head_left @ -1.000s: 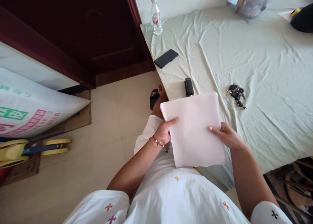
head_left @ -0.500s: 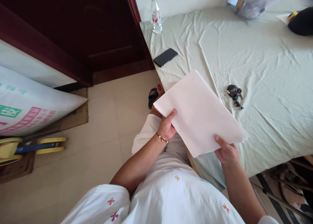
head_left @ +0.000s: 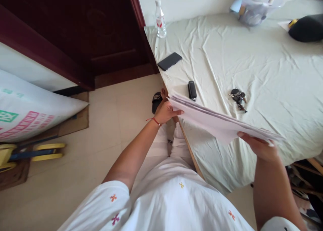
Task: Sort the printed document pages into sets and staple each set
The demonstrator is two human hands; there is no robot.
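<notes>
- Over the near edge of the bed, centre of the frame: thin stack of white paper sheets [head_left: 214, 121] held almost flat, seen edge-on, slanting from centre-left down towards lower right.
- Left hand [head_left: 165, 112] closed on the stack's left corner, thumb on top and fingers beneath, pinching the sheets.
- Right hand [head_left: 259, 147] clamped on the stack's lower-right edge, thumb lying across the top sheet; fingers underneath hidden.
- Judged best for handling: keep both pinches at opposite ends so the sheets stay level; loosen slightly and tap to square the fanned edges at the left corner; avoid bending the middle, which sags a little.
- Risk, as a judgement: loose top sheets sliding off towards the lower right if tilted further.
- Counted on the pale green wrinkled bedsheet [head_left: 264, 66]: one clear plastic water bottle with red label [head_left: 160, 20] at upper centre, one black smartphone [head_left: 169, 61] below it, one small black stapler-like block [head_left: 192, 90] just beside the stack's left end, one bunch of dark keys [head_left: 238, 97] right of that.
- Sheets in the stack: several, exact number impossible to tell.
- Hands: two.
</notes>
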